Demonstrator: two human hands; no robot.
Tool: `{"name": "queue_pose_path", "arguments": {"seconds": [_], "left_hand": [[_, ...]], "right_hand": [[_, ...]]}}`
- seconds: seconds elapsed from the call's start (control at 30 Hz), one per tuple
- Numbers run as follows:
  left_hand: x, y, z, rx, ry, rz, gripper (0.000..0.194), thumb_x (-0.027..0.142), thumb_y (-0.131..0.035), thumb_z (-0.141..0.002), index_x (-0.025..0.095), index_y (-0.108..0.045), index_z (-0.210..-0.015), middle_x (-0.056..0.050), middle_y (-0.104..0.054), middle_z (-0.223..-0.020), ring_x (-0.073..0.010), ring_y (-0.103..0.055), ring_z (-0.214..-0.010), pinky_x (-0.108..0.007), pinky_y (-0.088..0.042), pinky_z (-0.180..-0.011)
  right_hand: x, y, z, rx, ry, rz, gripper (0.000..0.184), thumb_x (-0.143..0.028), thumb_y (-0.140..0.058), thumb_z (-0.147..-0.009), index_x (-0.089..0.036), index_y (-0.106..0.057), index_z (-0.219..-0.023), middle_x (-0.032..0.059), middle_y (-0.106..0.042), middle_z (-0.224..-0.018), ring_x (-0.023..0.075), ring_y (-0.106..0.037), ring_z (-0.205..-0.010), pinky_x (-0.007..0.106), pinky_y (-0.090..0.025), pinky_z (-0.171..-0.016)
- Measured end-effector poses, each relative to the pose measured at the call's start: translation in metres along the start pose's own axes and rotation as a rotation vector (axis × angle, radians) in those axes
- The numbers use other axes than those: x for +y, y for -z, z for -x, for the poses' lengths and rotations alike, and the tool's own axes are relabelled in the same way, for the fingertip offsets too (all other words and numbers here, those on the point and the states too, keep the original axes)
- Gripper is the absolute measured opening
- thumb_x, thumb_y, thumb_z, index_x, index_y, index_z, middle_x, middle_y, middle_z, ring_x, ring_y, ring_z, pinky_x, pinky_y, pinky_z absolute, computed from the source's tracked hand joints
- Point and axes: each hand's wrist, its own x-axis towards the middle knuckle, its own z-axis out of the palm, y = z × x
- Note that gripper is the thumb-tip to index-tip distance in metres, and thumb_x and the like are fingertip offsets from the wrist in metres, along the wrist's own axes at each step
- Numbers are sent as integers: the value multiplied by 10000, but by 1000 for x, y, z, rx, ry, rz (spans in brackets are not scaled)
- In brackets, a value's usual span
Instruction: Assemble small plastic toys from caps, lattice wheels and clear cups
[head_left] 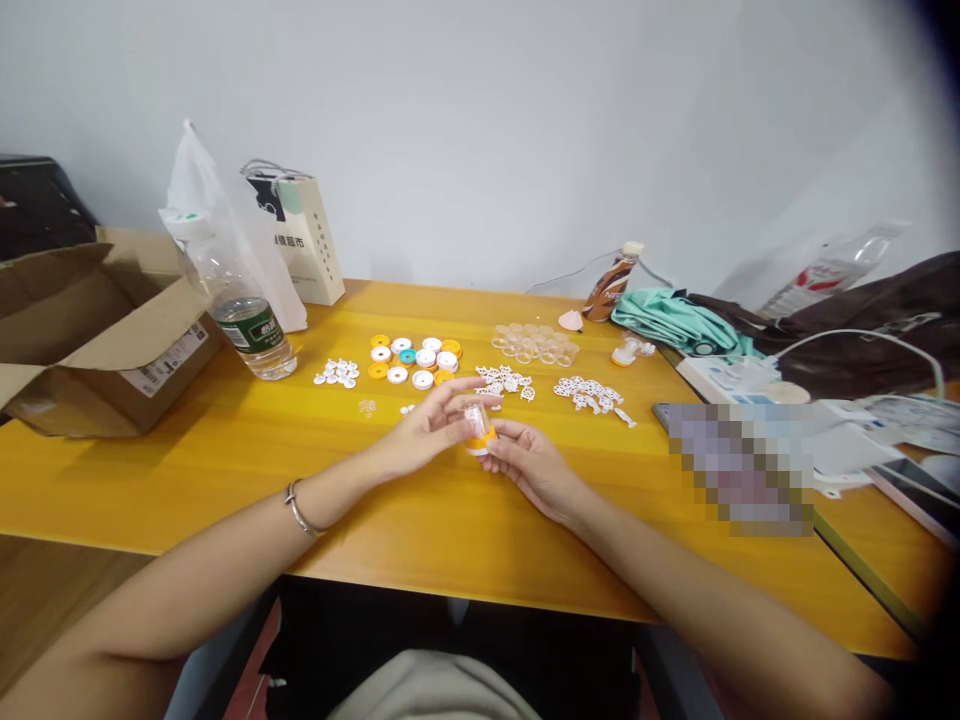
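From my head, the one camera looks forward and down past my lap (439, 690), across the table (420, 535) to the far wall (480, 150). My left hand (435, 425) and right hand (534, 468) fall near its centre; the wide view spans from a cardboard box (90, 400) at left to brown cloth (862, 335) at right.

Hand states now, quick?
Left hand: holding the small clear-and-orange container, fingers around its upper part.
Right hand: holding the same container, near its base.

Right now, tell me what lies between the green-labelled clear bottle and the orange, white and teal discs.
A cluster of small white plastic pieces lies there, in the head view.
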Motion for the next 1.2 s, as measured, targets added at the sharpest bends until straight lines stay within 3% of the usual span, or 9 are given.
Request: {"name": "queue_pose_path", "arguments": {"seconds": [0.1, 0.23, 0.33, 0.47, 0.7, 0.8, 0.97, 1.1, 1.2], "left_hand": [[1, 1, -1, 122, -32, -97, 364, 240, -708, -684, 171, -546, -1003, -57, -591, -951, -156, -561, -889, -289, -432, -793], [6, 3, 0, -39, 24, -73, 351, 270, -606, -782, 186, -540, -1116, -98, -557, -1138, -200, -514, -1058, -338, -402, -890], [4, 2, 0, -10, 0, -81, 458, 330, -638, -750, 220, -499, -1172, -99, -473, -1245, -221, -446, -1134, -332, -390, -900], [-2, -1, -1, 90, -45, -57, 557, 316, -769, -597, 194, -514, -1077, -69, -554, -1020, -188, -529, -936, -288, -422, -792], [6, -2, 2, -53, 18, 47, 432, 303, -528, -839, 217, -431, -1251, -112, -456, -1286, -235, -426, -1187, -347, -362, -945], [5, -2, 2, 89, -28, -55, 416, 292, -594, -797, 210, -477, -1187, -97, -515, -1195, -212, -492, -1089, -313, -400, -881], [2, 1, 2, -10, 15, 65, 463, 326, -502, -856, 240, -365, -1289, -109, -551, -1145, -217, -512, -1061, -363, -387, -892], [1, 0, 2, 115, -23, -23, 474, 305, -619, -777, 219, -439, -1207, -84, -557, -1087, -188, -529, -989, -308, -410, -832], [1, -2, 2, 35, 6, 48, 466, 317, -570, -812, 216, -402, -1234, -89, -589, -1035, -191, -549, -968, -337, -406, -852]], "right_hand": [[0, 1, -1, 12, -8, -24, 212, -256, -718, -663, -170, -660, -847, -16, -616, -681, 52, -505, -569, 183, -380, -567], [0, 4, -2, -20, -4, -67, 155, -269, -715, -664, -159, -662, -758, -34, -560, -621, 34, -449, -524, 165, -345, -513], [1, 4, -3, -1, 13, -55, 172, -268, -719, -664, -162, -664, -787, -36, -553, -633, 29, -431, -523, 156, -338, -508], [1, 4, -2, -13, 13, -44, 190, -272, -713, -673, -165, -666, -823, -20, -586, -693, 41, -464, -560, 165, -374, -549], [-1, 3, -1, 3, 2, -54, 206, -260, -720, -660, -179, -665, -842, -6, -632, -741, 70, -535, -609, 197, -426, -614], [-1, 1, -1, 8, -3, -31, 226, -257, -729, -648, -175, -666, -850, -7, -638, -723, 65, -534, -594, 192, -418, -602], [0, 1, 0, 5, 6, -24, 213, -265, -726, -655, -178, -668, -841, -16, -636, -708, 56, -531, -590, 187, -404, -595], [-1, 0, 0, 1, -1, -17, 203, -258, -725, -654, -175, -668, -830, -16, -634, -695, 55, -522, -580, 191, -394, -593], [-1, 1, 0, -7, 9, -30, 193, -267, -718, -662, -175, -670, -824, -13, -633, -707, 59, -520, -583, 198, -398, -595]]}}
